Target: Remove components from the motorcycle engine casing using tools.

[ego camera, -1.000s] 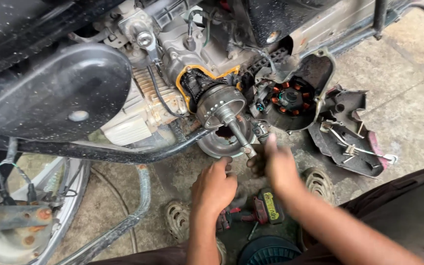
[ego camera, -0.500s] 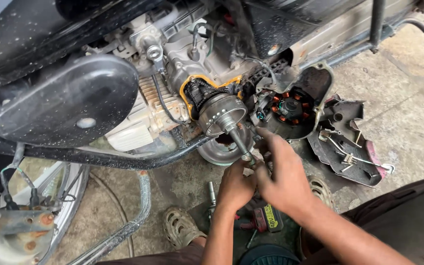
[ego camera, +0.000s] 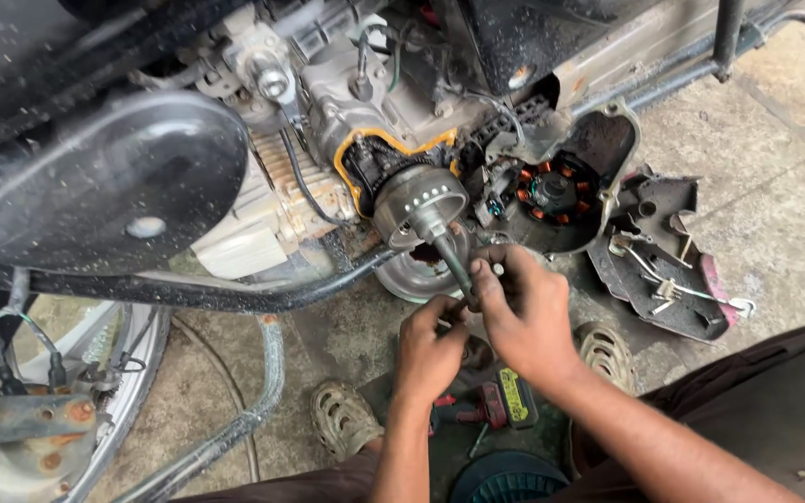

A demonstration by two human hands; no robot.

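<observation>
Head view: puller bolt (ego camera: 454, 265) between both hands (ego camera: 482, 326).

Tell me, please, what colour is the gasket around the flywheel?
Yellow-orange gasket, seen best in the head view.

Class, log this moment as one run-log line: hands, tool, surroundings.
left hand: at puller shaft | right hand: gripping puller shaft | flywheel: on engine | stator cover: hanging beside

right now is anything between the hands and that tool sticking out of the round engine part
Nothing visible. Both the left hand and the right hand are already at the outer end of the metal puller tool, which is seated in the round flywheel. The fingers hide its tip.
</observation>
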